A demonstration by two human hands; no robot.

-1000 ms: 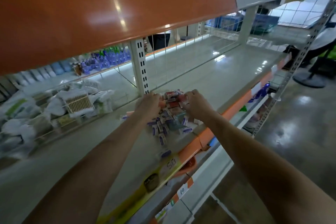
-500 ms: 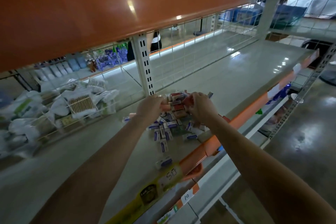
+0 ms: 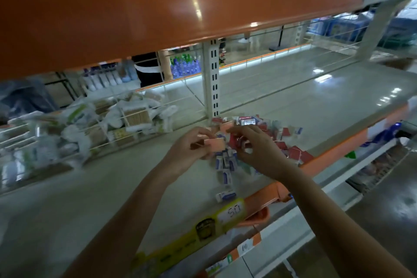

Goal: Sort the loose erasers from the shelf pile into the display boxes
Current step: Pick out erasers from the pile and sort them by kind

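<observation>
We are holding a pink box [image 3: 214, 144] just above the eraser pile [image 3: 228, 160], which is lying on the shelf [image 3: 316, 97] near its front edge. Our left hand [image 3: 191, 149] is gripping the box's left end with curled fingers. Our right hand [image 3: 255, 149] is hovering just right of the box, fingers curled over some red packets [image 3: 239, 141]; we cannot tell whether it is clamping anything. Blue-and-white erasers [image 3: 225, 177] are trailing nearward from the pile, and red ones [image 3: 295, 152] are spreading to the right. One eraser [image 3: 225, 195] is lying apart beside a yellow price strip [image 3: 198, 228]. At far left, white bags [image 3: 90, 124] are sitting behind a wire divider [image 3: 126, 133].
</observation>
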